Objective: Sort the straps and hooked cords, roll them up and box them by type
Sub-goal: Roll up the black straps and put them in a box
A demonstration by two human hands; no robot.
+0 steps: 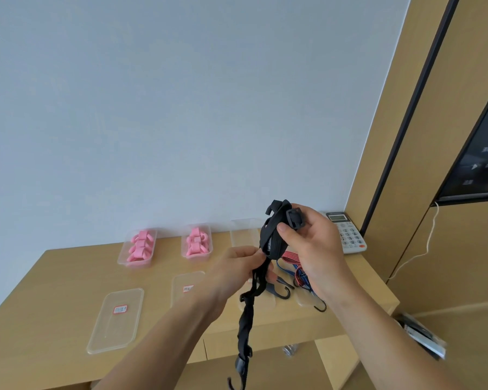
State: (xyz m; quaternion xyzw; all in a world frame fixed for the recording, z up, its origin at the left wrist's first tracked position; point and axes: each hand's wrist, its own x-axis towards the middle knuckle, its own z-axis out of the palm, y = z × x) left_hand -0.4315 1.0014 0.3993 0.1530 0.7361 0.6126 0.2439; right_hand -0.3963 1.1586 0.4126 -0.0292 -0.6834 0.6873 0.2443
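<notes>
Rolling underway; right hand (307,243) clasps the black strap (272,240) coil; left hand (238,266) pinches its tail; next, likely more winding.

R hand (307,237) raised, fingers (283,228) curled gripping; L hand (237,266) just below, pinching.

A white desk telephone (347,232) with a small display and a keypad sat at the far right corner of the wooden table (68,280), against the pale blue-grey wall (181,108). To the right stood wooden panelling (445,249) bearing a dark screen (479,153) with faint white characters. A thin white cable (423,249) hung down the panelling below the screen. Low on the right, beside the table, lay some blurred packets (423,336).
</notes>
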